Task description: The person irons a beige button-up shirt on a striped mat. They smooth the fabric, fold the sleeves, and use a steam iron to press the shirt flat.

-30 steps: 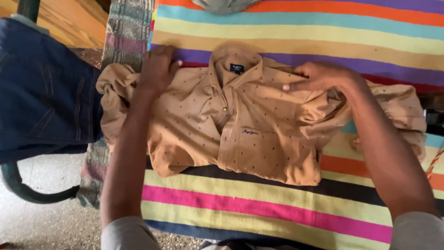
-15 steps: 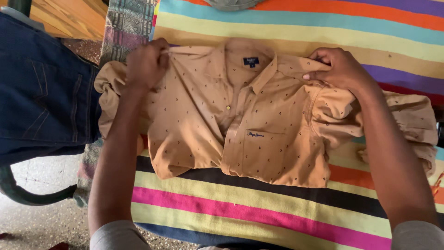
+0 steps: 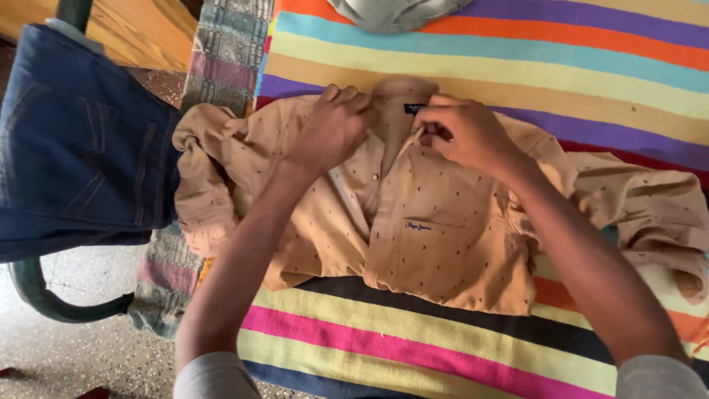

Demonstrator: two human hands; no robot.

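Brightly striped cloth (image 3: 517, 66) is covering the work surface, and a tan button-up shirt (image 3: 413, 244) with a small dark print is lying face up on it, roughly in the middle, its collar pointing toward the far edge of the cloth. Both hands are working at the collar (image 3: 395, 96). The left hand (image 3: 332, 129) is resting curled on the shirt just left of the collar, fingers bent and pressing the fabric down, though whether it is pinching any cloth is hidden under the knuckles. The right hand (image 3: 465, 133) is sitting just right of the collar with thumb and fingertips closed around the collar point (image 3: 411, 140), a light pinch and not a full fist. To do this well, I would judge that the collar wants to be drawn flat and even on both sides while the other hand is keeping the shirt from sliding on the cloth, and the button placket below should be staying straight. One sleeve (image 3: 650, 214) is lying bunched to the right of the shirt body, another is crumpled at its left. Dark blue jeans (image 3: 74, 148) are draped over a chair left of the shirt, beyond the cloth's edge, and a grey garment (image 3: 391, 11) is lying beyond the collar at the far edge.
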